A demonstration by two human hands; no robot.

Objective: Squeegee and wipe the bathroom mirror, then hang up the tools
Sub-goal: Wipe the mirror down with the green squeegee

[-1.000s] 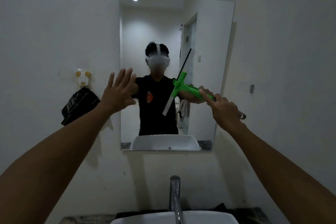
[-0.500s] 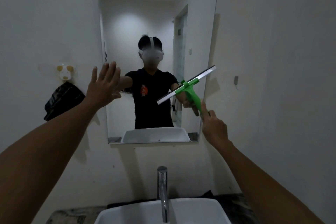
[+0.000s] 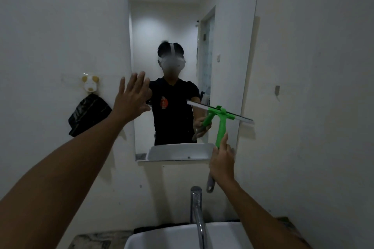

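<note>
A frameless rectangular mirror hangs on the white wall above the basin. My right hand is shut on the green squeegee by its handle; the grey handle end sticks out below my fist. Its blade lies nearly level against the lower right of the glass, tilted down to the right. My left hand is open with fingers spread, flat near the mirror's left edge. A dark cloth hangs from a small animal-shaped hook on the wall to the left.
A chrome tap rises over the white basin at the bottom centre. A small wall hook sits to the right of the mirror. A stone counter edge shows beside the basin.
The squeegee has swung from steeply tilted to nearly level and dropped lower on the right side of the mirror. My left hand stays spread at the left edge.
</note>
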